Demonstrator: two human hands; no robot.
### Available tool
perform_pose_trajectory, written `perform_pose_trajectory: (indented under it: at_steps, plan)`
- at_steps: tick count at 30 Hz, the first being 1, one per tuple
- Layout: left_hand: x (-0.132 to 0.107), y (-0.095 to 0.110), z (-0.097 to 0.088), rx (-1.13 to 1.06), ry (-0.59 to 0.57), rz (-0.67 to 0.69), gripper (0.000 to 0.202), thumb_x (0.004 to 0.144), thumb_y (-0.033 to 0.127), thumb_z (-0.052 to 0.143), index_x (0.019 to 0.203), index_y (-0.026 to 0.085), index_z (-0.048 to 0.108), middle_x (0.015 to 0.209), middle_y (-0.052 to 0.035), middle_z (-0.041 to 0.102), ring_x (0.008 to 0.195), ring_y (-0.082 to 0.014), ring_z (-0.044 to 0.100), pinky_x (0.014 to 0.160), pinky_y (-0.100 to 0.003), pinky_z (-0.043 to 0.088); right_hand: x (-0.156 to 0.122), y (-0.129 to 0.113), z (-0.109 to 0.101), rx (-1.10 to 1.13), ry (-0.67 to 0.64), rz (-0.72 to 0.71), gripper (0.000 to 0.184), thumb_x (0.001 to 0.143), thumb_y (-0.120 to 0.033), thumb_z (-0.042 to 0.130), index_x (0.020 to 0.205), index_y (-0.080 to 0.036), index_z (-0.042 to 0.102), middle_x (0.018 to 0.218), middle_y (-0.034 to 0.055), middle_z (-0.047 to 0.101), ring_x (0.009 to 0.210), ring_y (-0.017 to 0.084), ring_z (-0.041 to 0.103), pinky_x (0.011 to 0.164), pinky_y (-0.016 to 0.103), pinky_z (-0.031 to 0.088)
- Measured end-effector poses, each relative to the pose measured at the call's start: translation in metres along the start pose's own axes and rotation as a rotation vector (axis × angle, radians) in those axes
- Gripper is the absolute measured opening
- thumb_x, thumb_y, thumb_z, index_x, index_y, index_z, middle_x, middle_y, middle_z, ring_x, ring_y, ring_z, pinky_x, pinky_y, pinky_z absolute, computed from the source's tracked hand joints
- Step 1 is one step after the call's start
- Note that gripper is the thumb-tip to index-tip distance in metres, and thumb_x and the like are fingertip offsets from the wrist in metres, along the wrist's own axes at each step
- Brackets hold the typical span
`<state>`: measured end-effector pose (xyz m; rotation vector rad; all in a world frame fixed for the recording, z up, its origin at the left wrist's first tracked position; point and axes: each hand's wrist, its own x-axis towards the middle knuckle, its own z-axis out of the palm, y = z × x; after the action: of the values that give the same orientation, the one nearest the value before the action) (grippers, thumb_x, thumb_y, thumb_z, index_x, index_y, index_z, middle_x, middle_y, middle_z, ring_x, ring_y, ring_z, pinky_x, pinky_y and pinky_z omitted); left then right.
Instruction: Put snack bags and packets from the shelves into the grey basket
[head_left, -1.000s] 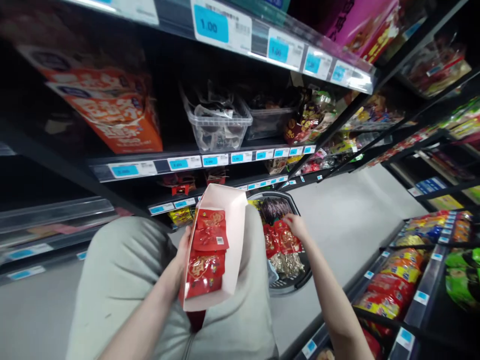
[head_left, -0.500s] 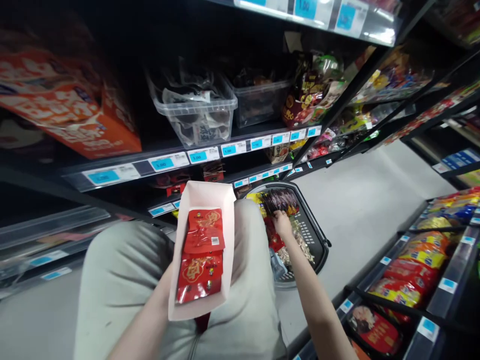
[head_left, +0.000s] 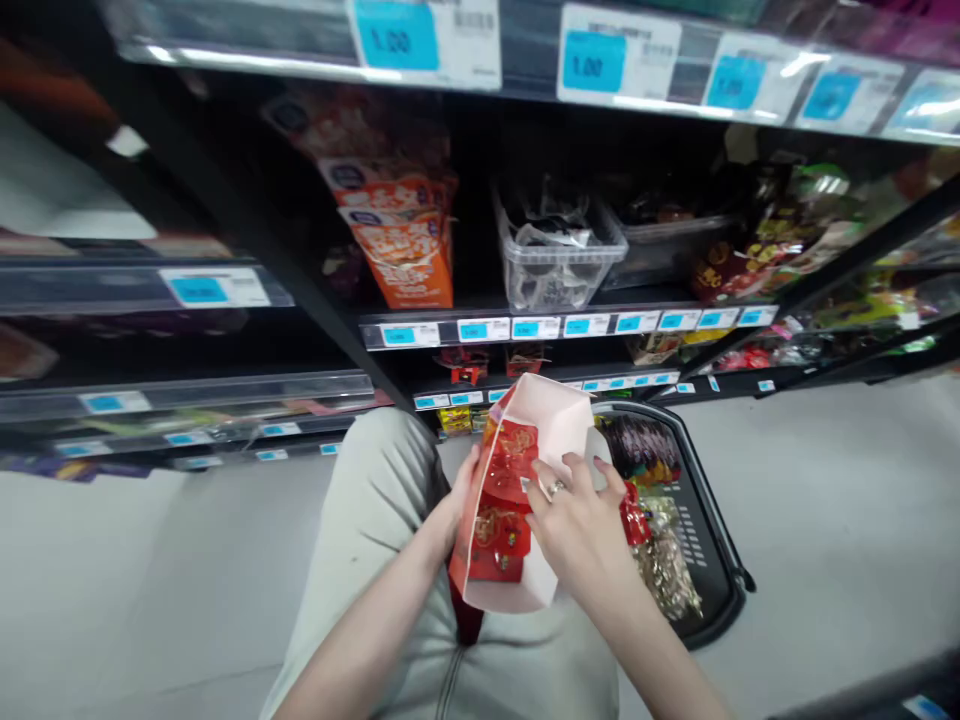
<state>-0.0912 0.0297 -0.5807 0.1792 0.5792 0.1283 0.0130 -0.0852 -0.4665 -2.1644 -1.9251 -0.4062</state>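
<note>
In my left hand (head_left: 463, 485) is an open cardboard box (head_left: 562, 412), white inside and red outside, tilted over my lap. Red snack packets (head_left: 497, 545) lie in it along the left side. My right hand (head_left: 581, 525), with a ring on one finger, reaches over the box's right wall with its fingers spread and apart. The fingertips hover near the packets; whether they touch is unclear. Beside my right knee a black shopping basket (head_left: 716, 560) holds dark packets (head_left: 637, 445), red packets (head_left: 634, 515) and shiny gold-coloured packets (head_left: 671, 570).
Ahead, a dark shelf carries an orange snack bag display (head_left: 409, 255), a clear plastic tub (head_left: 559, 265) and a second tub (head_left: 660, 250). The price-tagged upper shelf edge (head_left: 525, 60) juts out above. Grey floor (head_left: 825, 480) extends right of the basket.
My right hand has come out of the basket and over the box. The box has turned in my left hand, showing its red side. My view has swung left.
</note>
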Motion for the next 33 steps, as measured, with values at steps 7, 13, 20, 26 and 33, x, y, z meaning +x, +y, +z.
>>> perform_pose_trajectory:
  at_steps: [7, 13, 20, 26, 33]
  plan:
    - [0.026, 0.011, -0.013, -0.065, 0.053, 0.049, 0.061, 0.095, 0.048, 0.022, 0.123, 0.006, 0.056, 0.09, -0.012, 0.073, 0.095, -0.0257, 0.067, 0.096, -0.037, 0.044, 0.024, -0.005, 0.022, -0.179, -0.166, -0.096, 0.017, 0.077, -0.005, 0.054, 0.073, -0.018, 0.064, 0.077, 0.007, 0.064, 0.09, 0.027, 0.05, 0.092, 0.047, 0.028]
    - [0.029, 0.01, -0.023, -0.108, -0.042, 0.025, 0.055, 0.092, 0.049, 0.034, 0.106, 0.005, 0.063, 0.084, -0.0147, 0.073, 0.076, -0.0259, 0.069, 0.081, -0.038, 0.05, 0.042, 0.026, 0.017, 0.178, 0.081, 0.093, 0.017, 0.087, -0.01, 0.045, 0.087, -0.019, 0.06, 0.087, 0.0058, 0.066, 0.092, 0.022, 0.053, 0.09, 0.043, 0.032]
    - [0.03, 0.013, -0.027, -0.07, 0.008, -0.057, 0.058, 0.092, 0.052, 0.03, 0.099, 0.005, 0.065, 0.077, -0.0151, 0.073, 0.07, -0.0271, 0.069, 0.075, -0.039, 0.051, 0.042, 0.055, 0.002, 1.264, 0.548, 0.638, 0.017, 0.085, -0.036, 0.059, 0.092, -0.023, 0.05, 0.076, -0.0023, 0.056, 0.062, 0.011, 0.053, 0.058, 0.024, 0.042]
    - [0.029, 0.013, -0.03, -0.086, -0.035, -0.018, 0.047, 0.09, 0.047, 0.04, 0.103, 0.007, 0.063, 0.088, -0.0146, 0.073, 0.081, -0.0273, 0.069, 0.085, -0.041, 0.05, 0.018, 0.07, 0.003, 1.879, 0.362, 0.607, 0.011, 0.089, -0.03, 0.048, 0.086, -0.022, 0.053, 0.057, -0.0105, 0.021, 0.036, 0.004, 0.0, 0.03, 0.019, 0.007]
    - [0.02, 0.011, -0.022, -0.046, 0.031, -0.05, 0.057, 0.083, 0.06, 0.048, 0.105, 0.009, 0.062, 0.094, -0.0153, 0.072, 0.084, -0.0307, 0.069, 0.086, -0.046, 0.049, -0.055, 0.151, 0.034, 0.996, 0.392, 0.925, 0.024, 0.085, -0.04, 0.045, 0.092, -0.019, 0.055, 0.065, -0.0041, 0.042, 0.045, 0.009, 0.032, 0.043, 0.023, 0.031]
